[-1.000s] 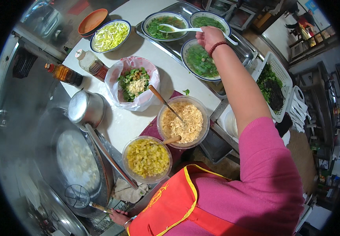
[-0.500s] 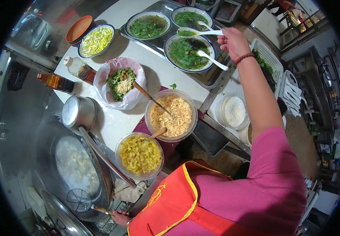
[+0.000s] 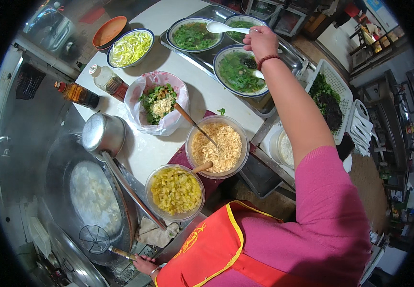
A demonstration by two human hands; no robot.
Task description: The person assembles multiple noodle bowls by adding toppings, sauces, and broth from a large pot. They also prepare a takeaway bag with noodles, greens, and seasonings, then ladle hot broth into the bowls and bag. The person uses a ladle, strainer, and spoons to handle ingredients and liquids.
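Note:
My right hand (image 3: 260, 42) is closed on the handle of a white soup spoon (image 3: 221, 27), raised above the metal tray. Below it are three blue-rimmed bowls of soup with greens: a left bowl (image 3: 187, 34), a back bowl (image 3: 239, 23) partly covered by the spoon and hand, and a front bowl (image 3: 238, 74). Another white spoon (image 3: 258, 74) rests in the front bowl, mostly behind my wrist. Down at the lower left, my left hand (image 3: 144, 264) grips the wooden handle of a wire strainer (image 3: 94, 239), whose round mesh hangs at the near edge of a steaming wok (image 3: 56, 191).
A long-handled metal pot (image 3: 104, 134) stands beside the wok. On the table are a bag-lined bowl of greens (image 3: 180, 95), tubs of chopped yellow pickles (image 3: 175, 191) and pale flakes (image 3: 216, 148), two bottles (image 3: 77, 94), and a bowl of shredded vegetables (image 3: 130, 48). A white basket (image 3: 343, 91) holds greens.
My right hand and its spoon have moved left and away, from over the front bowl to between the two farther bowls. The left hand keeps its grip on the strainer. The view has shifted slightly.

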